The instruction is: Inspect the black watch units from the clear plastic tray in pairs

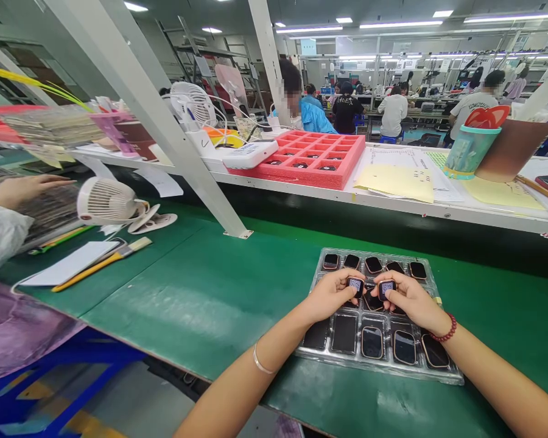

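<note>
My left hand [335,294] pinches a smartwatch [355,286] whose lit screen shows a code pattern. Close beside it, my right hand [410,297] grips a second smartwatch [386,289] with a similar lit pattern, its thumb over the lower part. Both hands are above a clear plastic tray [319,359] with compartments. Dark-screened watches lie in the tray, among them a watch [372,342] in the front row. Two front-left compartments, such as the dark compartment [344,333], show no watch rim. My hands partly cover the middle row.
A white shelf edge [393,210] runs behind the tray, carrying a red foam tray [347,173], papers and a teal cup [470,152]. To the left are a slanted white post [201,182], a small fan [107,201], a brush [105,263] and a co-worker's hand [25,190].
</note>
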Demonstrator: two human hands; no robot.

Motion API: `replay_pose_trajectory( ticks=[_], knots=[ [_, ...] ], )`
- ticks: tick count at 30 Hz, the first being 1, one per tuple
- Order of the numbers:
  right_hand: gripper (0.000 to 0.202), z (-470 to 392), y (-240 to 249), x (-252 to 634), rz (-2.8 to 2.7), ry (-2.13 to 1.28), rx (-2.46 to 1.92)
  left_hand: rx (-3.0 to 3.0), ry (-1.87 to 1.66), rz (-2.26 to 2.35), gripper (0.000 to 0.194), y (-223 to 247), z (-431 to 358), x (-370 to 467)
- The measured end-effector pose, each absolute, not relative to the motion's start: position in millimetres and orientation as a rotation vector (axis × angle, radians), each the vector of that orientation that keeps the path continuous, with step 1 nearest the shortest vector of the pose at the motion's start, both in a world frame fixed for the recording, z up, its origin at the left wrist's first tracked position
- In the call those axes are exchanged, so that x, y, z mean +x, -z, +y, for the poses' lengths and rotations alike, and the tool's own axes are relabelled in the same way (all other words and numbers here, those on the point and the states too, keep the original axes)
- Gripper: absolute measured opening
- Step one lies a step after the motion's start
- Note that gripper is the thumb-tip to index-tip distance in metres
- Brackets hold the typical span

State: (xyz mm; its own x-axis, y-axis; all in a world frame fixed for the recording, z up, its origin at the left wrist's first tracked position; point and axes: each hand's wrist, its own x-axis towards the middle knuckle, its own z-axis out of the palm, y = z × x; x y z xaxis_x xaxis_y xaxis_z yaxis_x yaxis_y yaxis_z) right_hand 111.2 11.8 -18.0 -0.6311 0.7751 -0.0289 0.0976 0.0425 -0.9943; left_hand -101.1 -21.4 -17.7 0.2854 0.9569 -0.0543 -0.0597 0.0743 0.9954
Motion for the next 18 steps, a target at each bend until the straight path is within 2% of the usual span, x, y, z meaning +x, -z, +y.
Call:
replay_pose_trajectory(
  ticks=[18],
  knots=[
    [0.022, 10.7, 15.9, 111.0, -1.834, -1.647, -0.869, 1.270, -0.957, 1.003, 0.029, 14.1, -21.1, -100.4]
  ],
)
